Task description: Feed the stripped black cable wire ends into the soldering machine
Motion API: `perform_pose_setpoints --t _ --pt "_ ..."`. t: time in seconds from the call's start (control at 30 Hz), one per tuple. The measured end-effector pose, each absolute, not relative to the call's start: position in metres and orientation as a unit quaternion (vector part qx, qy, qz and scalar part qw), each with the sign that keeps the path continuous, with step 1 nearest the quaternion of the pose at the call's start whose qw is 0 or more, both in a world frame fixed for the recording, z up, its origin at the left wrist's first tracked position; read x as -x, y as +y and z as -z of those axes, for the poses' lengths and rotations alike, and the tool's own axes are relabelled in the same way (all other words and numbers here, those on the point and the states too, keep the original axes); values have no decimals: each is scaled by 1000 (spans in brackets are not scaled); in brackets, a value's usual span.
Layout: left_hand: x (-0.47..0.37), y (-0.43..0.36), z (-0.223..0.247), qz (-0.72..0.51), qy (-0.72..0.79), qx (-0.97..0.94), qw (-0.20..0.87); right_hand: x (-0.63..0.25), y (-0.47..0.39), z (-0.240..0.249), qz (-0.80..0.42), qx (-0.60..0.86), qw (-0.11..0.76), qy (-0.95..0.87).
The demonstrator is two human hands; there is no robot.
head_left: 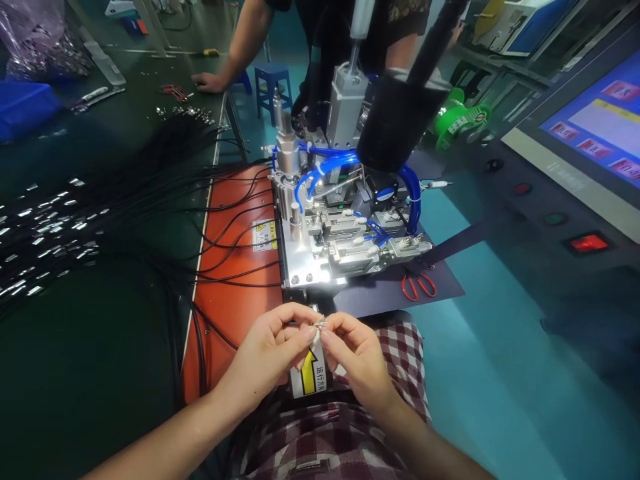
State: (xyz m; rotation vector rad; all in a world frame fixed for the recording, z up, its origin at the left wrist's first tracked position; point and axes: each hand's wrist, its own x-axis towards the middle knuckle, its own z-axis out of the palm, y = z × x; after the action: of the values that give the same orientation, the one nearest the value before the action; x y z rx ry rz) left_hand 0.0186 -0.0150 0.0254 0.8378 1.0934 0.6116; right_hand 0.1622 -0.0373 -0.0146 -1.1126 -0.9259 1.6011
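My left hand (277,343) and my right hand (357,350) meet above my lap, just in front of the machine. Between their fingertips are small wire ends (320,325), silvery with a touch of red. Thumb and forefinger are pinched on each side, and the fingers cover most of the piece. Below the fingers is a white label with a yellow arrow (309,373). Just beyond stands the metal bench machine (320,247) with its clamps and blue air tubes (345,160). Black cables (240,273) run from its left side across the orange-red surface (233,230).
Bundled black cables with shiny ends (50,233) cover the left table. Red-handled scissors (419,287) lie right of the machine. A black cylinder (387,120) hangs over it. A control screen (600,127) stands at right. Another person's hand (213,82) rests on the far table.
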Motion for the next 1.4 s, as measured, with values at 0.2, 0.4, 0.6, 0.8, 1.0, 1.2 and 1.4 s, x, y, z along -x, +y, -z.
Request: perform_pose_setpoints --t 0.2,0.4,0.6,0.8,1.0,1.2,1.4 --pt "-16 -13 -24 -250 488 -346 761 -170 -35 17 -665 432 450 -411" --pt "-20 -16 -23 -264 533 -319 738 -164 -40 12 -618 481 443 -437" --pt "-22 -17 -21 -271 568 -314 711 -158 -41 11 -554 533 445 -461" --pt "-21 -15 -21 -281 552 -313 720 -174 -31 11 -644 476 448 -397" --pt "-20 -17 -22 -260 567 -318 714 -169 -27 14 -686 442 464 -344" --pt "-21 -16 -21 -264 564 -329 710 -169 -29 14 -698 434 458 -339" --pt "-20 -15 -22 -252 551 -327 725 -173 -26 16 -724 418 444 -321"
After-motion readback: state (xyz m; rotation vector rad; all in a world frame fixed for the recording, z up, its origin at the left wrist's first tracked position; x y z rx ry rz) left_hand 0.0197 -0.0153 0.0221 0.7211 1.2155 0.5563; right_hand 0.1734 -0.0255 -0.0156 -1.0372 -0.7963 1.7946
